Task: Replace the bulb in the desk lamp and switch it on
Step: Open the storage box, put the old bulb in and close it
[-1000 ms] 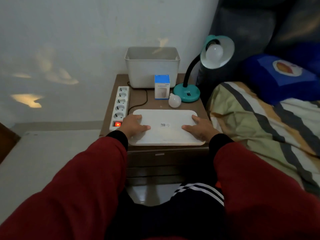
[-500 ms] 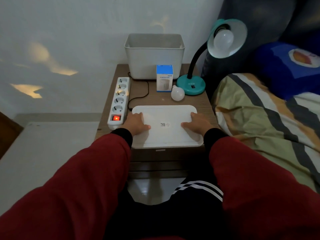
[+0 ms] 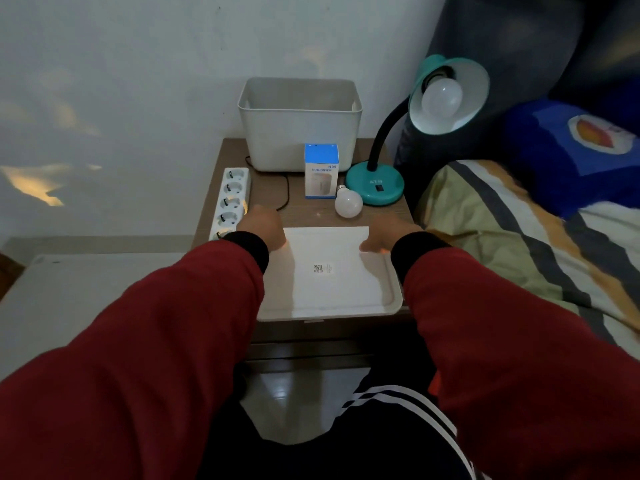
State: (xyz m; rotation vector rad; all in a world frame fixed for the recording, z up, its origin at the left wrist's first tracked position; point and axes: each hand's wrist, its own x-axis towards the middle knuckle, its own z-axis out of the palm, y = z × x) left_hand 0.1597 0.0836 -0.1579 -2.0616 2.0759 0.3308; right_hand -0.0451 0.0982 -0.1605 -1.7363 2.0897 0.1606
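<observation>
A teal desk lamp stands at the back right of the wooden nightstand (image 3: 311, 214), its base (image 3: 375, 188) on the top and its shade (image 3: 465, 109) turned toward me. An unlit white bulb (image 3: 441, 97) sits in the shade. A spare white bulb (image 3: 348, 204) lies on the wood just left of the base. My left hand (image 3: 261, 226) hovers over the far left corner of a white tray (image 3: 329, 289), close to the power strip (image 3: 232, 199). My right hand (image 3: 388, 235) hovers over the tray's far right corner, below the spare bulb. Neither hand holds anything.
A white plastic bin (image 3: 299, 123) stands at the back against the wall, with a blue humidifier box (image 3: 321, 171) in front of it. A black cord (image 3: 285, 192) runs across the wood. A bed with a striped blanket (image 3: 519, 237) and blue pillow (image 3: 571, 150) adjoins on the right.
Both hands have lifted off the tray, where they lay flat, and moved forward to its far edge. The camera has come closer to the nightstand.
</observation>
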